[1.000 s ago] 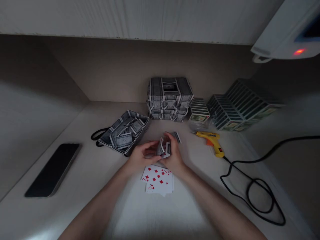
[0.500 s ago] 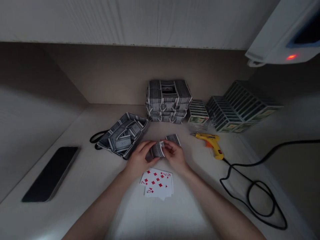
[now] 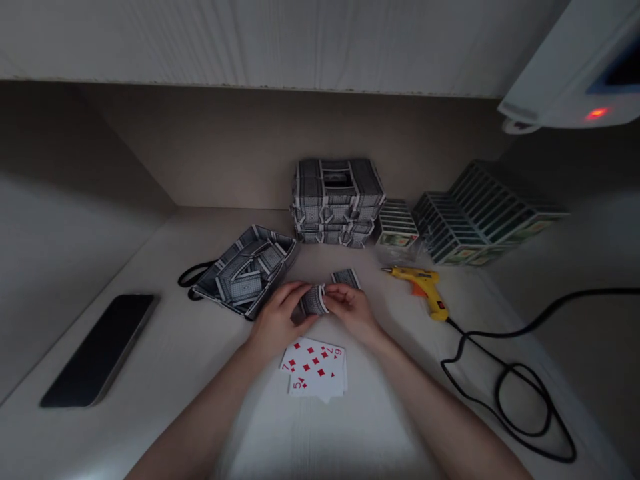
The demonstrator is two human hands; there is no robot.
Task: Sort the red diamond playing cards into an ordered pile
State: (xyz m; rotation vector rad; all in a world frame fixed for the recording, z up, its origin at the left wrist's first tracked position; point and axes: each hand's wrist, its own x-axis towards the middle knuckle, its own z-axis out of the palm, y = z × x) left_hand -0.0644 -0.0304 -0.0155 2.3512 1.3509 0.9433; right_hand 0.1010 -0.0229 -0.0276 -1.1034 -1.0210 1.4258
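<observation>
Between my two hands a playing card (image 3: 314,301) with a dark patterned back is held, curved along its length. My left hand (image 3: 279,317) pinches its left side with thumb and fingers. On its right edge, the fingers of my right hand (image 3: 351,309) are closed. Just beyond my right fingers another card (image 3: 346,277) lies back up on the table. Nearer to me rests a small pile of face-up cards (image 3: 316,368), red diamonds showing. Left of my hands sits an open tray made of cards (image 3: 254,231), holding several folded card pieces.
Behind stands a stacked box built of cards (image 3: 340,200). To its right are bundles of card boxes (image 3: 453,227). A yellow glue gun (image 3: 423,287) lies on the right with its looping black cable (image 3: 505,333). A phone (image 3: 100,350) lies on the left. A shelf edge (image 3: 320,88) hangs above.
My right fingers have shifted slightly along the right edge of the curved card. The left hand and the things on the table stay nearly the same.
</observation>
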